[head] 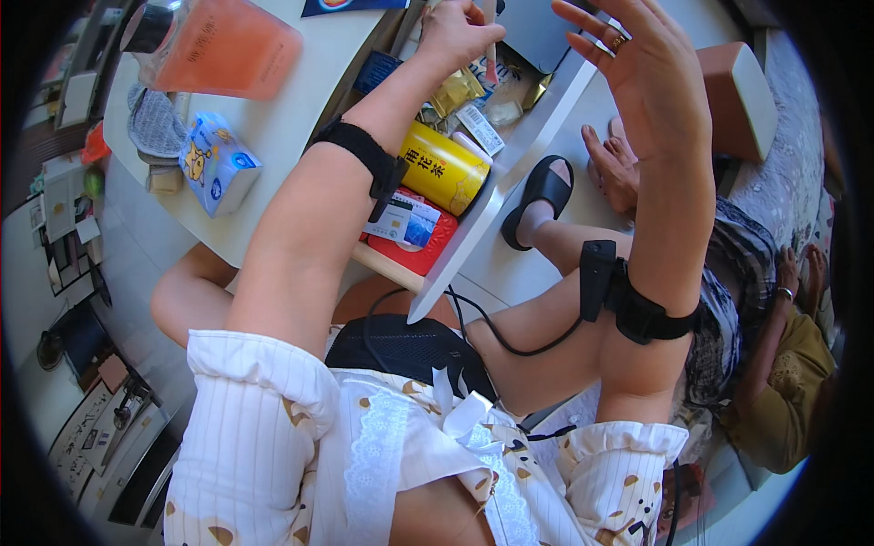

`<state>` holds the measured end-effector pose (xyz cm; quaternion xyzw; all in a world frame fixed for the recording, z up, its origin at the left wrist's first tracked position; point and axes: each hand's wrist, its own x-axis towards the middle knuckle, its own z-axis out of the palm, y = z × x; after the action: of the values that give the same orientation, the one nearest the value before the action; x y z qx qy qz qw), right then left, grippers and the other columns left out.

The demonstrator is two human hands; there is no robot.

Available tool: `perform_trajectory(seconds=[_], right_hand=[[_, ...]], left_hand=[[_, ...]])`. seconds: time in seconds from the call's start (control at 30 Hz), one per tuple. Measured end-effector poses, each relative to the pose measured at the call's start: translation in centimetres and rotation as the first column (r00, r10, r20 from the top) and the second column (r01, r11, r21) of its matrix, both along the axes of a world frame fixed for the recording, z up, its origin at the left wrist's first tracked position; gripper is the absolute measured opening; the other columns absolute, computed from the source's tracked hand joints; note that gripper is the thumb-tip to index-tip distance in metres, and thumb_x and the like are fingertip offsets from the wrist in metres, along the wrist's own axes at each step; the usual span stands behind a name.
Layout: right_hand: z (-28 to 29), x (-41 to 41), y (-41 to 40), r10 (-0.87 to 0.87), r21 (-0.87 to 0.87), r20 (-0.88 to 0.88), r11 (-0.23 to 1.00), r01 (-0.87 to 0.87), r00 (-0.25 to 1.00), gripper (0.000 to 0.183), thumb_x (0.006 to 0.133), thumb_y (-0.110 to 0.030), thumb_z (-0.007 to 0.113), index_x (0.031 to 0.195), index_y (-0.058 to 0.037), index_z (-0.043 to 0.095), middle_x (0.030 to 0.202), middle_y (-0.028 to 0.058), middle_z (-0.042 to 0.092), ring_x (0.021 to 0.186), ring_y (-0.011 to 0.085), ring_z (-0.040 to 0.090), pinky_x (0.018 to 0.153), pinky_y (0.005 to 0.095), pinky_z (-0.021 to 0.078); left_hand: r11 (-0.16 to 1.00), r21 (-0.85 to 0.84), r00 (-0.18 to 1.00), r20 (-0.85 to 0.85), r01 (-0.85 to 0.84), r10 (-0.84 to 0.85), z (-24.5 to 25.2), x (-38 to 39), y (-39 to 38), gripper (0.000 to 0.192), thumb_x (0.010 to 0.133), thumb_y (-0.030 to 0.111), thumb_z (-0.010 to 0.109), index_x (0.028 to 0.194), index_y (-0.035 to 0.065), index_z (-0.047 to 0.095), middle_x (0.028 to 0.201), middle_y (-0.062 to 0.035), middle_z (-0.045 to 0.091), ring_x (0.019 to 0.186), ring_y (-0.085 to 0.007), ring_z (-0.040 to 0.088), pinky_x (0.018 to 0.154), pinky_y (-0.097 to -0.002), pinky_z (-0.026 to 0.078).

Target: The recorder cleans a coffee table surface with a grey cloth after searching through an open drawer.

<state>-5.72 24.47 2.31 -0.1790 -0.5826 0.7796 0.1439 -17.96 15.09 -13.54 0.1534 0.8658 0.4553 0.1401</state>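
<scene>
My left hand (pixel 454 31) is over the far part of an open drawer, pinching a slim pale stick with a pink flattened tip (pixel 491 70). The tip points down toward the drawer's contents. My right hand (pixel 649 75) is raised beyond the drawer's white front panel (pixel 502 184), palm showing, with rings on a finger. Nothing shows in it, though some fingertips are cut off by the top edge. Inside the drawer lie a yellow tea tin (pixel 444 167), gold foil packets (pixel 456 92), a white labelled packet (pixel 481 130), a card (pixel 404 222) and a red plastic item (pixel 416 254).
On the white tabletop (pixel 280 143) are a jug of pinkish-orange drink (pixel 232 48), a tissue pack (pixel 217 164) and grey fabric pads (pixel 153 121). Another person (pixel 778 382) is at the right. A black cable (pixel 519 351) crosses my lap.
</scene>
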Motion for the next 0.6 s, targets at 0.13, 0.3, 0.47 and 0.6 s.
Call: perform_trajectory(seconds=[0.13,0.3,0.47,0.6], right_hand=[[0.0,0.1,-0.1,0.005,-0.001,-0.010,1.000,-0.005,1.000,0.019,0.081,-0.015,0.052,0.097,-0.0045,0.051,0.090,0.0039,0.052,0.082,0.0148,0.053,0.069,0.0234,0.0403],[0.0,0.3,-0.1,0.013,0.001,-0.026,1.000,-0.013,1.000,0.018,0.081,-0.015,0.052,0.096,-0.0046,0.051,0.090,0.0041,0.051,0.083,0.0151,0.053,0.070,0.0236,0.0400],[0.3,0.3,-0.4,-0.011,0.028,-0.006,1.000,0.011,1.000,0.019,0.082,-0.015,0.051,0.097,-0.0039,0.052,0.091,0.0045,0.051,0.083,0.0157,0.053,0.070,0.0241,0.0399],[0.2,0.6,-0.1,-0.025,0.039,0.003,0.999,0.025,1.000,0.020,0.082,-0.016,0.050,0.098,-0.0035,0.052,0.091,0.0045,0.051,0.083,0.0161,0.053,0.069,0.0243,0.0400]], left_hand=[[0.999,0.035,0.986,0.163,-0.028,0.022,-0.4,0.0,-0.7,0.026,0.069,0.020,0.060,0.083,-0.0015,0.059,0.072,-0.0085,0.062,0.064,-0.0126,0.060,0.061,-0.0257,0.048],[0.999,0.039,0.944,0.327,0.020,-0.032,0.2,0.9,-0.4,0.021,0.075,0.010,0.059,0.090,-0.0039,0.056,0.079,-0.0117,0.062,0.069,-0.0137,0.062,0.062,-0.0212,0.050],[0.899,0.286,0.566,0.823,-0.331,-0.053,0.6,1.3,0.1,0.026,0.078,0.006,0.059,0.099,-0.0051,0.051,0.097,-0.0170,0.057,0.080,-0.0204,0.062,0.068,-0.0214,0.052],[0.954,-0.258,0.891,0.454,0.151,-0.018,1.5,2.2,-0.4,0.038,0.072,0.020,0.065,0.100,-0.0026,0.052,0.101,-0.0193,0.056,0.084,-0.0224,0.061,0.067,-0.0269,0.052]])
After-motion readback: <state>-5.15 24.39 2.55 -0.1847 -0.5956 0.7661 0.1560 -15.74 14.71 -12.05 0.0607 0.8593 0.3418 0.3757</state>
